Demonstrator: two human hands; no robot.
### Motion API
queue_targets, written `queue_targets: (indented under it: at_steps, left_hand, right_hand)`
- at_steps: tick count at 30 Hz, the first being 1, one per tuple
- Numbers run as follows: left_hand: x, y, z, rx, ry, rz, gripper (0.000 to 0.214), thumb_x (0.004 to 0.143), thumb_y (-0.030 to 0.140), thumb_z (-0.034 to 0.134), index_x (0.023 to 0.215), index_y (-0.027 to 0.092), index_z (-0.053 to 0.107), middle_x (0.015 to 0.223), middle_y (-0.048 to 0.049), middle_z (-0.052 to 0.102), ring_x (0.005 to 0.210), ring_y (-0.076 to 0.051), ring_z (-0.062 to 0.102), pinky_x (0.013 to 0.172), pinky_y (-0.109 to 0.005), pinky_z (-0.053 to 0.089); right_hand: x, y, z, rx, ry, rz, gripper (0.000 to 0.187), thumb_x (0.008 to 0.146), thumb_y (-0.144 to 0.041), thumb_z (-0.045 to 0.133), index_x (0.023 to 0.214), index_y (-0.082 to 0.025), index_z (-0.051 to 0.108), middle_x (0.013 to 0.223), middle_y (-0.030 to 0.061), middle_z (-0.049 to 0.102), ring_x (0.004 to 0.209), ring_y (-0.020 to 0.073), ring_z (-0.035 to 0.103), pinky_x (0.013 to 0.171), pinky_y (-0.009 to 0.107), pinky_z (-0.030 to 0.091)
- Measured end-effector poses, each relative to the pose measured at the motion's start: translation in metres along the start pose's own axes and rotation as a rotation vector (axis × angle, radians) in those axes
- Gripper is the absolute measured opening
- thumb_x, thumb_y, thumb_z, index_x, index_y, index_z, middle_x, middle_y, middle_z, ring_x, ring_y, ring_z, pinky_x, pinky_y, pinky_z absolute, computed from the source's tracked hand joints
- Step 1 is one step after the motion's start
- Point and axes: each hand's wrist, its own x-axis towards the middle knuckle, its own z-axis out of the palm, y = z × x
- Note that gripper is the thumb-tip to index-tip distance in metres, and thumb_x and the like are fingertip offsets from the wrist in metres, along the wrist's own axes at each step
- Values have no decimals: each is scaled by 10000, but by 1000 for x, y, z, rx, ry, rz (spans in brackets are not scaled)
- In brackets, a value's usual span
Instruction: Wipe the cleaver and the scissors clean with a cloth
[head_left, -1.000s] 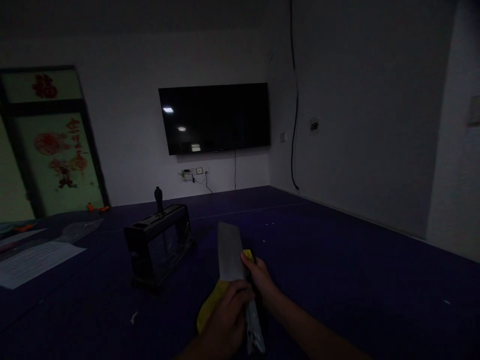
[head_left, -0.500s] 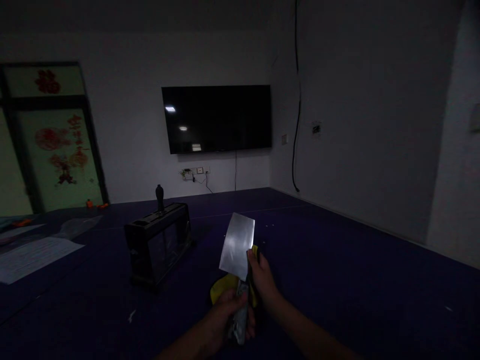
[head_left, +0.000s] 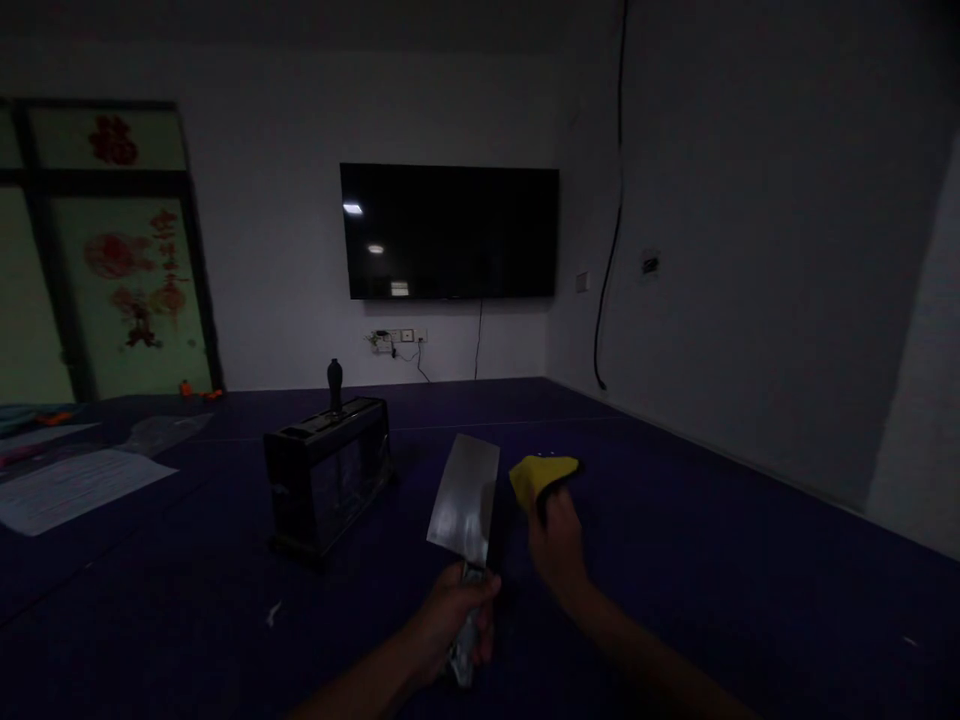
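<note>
My left hand [head_left: 450, 625] is wrapped round the handle of a steel cleaver [head_left: 465, 497], blade pointing up and away. Just to its right, my right hand [head_left: 556, 540] grips a yellow cloth [head_left: 541, 472], held a little apart from the blade's right edge. Both hover above a dark purple surface [head_left: 675, 540]. A black knife block [head_left: 324, 480] stands to the left of the cleaver, with one dark handle [head_left: 334, 381] sticking up from its far end.
The room is dim. White paper sheets [head_left: 71, 485] and clear plastic [head_left: 161, 432] lie at the far left. A dark wall TV [head_left: 450, 232] hangs ahead, with sockets and cables below. A window with red decorations [head_left: 127, 270] is at the left.
The cleaver's flat face has turned toward me. My right hand has drawn the yellow cloth off the blade and moved it to the right.
</note>
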Motion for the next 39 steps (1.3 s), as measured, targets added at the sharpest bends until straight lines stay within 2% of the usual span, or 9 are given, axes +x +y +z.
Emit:
queue_targets:
  at_steps: [1,4,6,12,18,23,28,33,39]
  left_hand:
    - [0,1,0,-5,8,0,378,632,506,624,647,176,441,371,84,407,272,-80,405,278,-168,236]
    - [-3,4,1,-6,24,2,372,612,460,652,743,180,446,397,95,439,269,-82,412,288,-168,261]
    - [-4,4,2,3,34,-4,379,613,443,655,781,181,438,398,96,452,270,-92,426,291,-171,275]
    - [-3,5,0,34,-14,-37,371,606,442,651,750,162,456,356,69,464,282,-126,469,299,-185,317]
    - [-2,5,-4,73,-31,-25,358,604,453,652,653,146,475,346,41,476,276,-136,474,289,-200,332]
    - [-3,1,-3,54,57,9,332,611,410,647,740,159,473,339,58,483,257,-135,451,271,-203,329]
    - [-1,3,-4,59,80,-2,247,622,363,602,596,138,504,331,26,487,260,-127,454,276,-199,320]
    - [3,7,-8,94,-2,-64,271,598,341,604,473,126,495,327,-4,488,265,-126,457,275,-198,302]
    - [5,7,-10,86,6,-66,258,597,343,602,498,123,508,325,2,481,273,-123,459,291,-190,290]
  right_hand:
    - [-2,4,-1,2,-39,-45,268,796,-225,427,988,-191,610,1026,110,608,1014,243,536,872,406,423]
    - [-11,13,-5,-21,-321,-340,538,741,-43,334,1238,-191,478,1311,98,453,1203,193,417,965,386,384]
    - [-17,16,-9,-57,-463,-457,624,705,-2,325,1277,-225,438,1342,69,430,1217,165,406,964,355,395]
    - [-23,10,-17,-102,-678,-494,653,700,-43,392,1332,-203,359,1392,75,351,1218,191,409,932,344,433]
    - [-24,5,-18,-105,-670,-584,642,755,-81,395,1372,-198,265,1407,93,312,1182,203,454,856,341,488]
    - [-26,3,-15,-137,-695,-628,641,772,-98,398,1383,-200,233,1413,101,291,1175,214,462,853,347,488]
    - [-27,-4,-16,-88,-786,-696,657,773,-78,377,1391,-214,200,1402,83,318,1168,190,470,844,322,489]
    - [-24,-6,-18,-75,-840,-685,619,771,-84,378,1368,-203,267,1392,84,339,1147,187,491,844,313,486]
    - [-23,-6,-19,-80,-857,-643,614,762,-81,377,1357,-202,290,1396,85,339,1160,179,477,828,301,489]
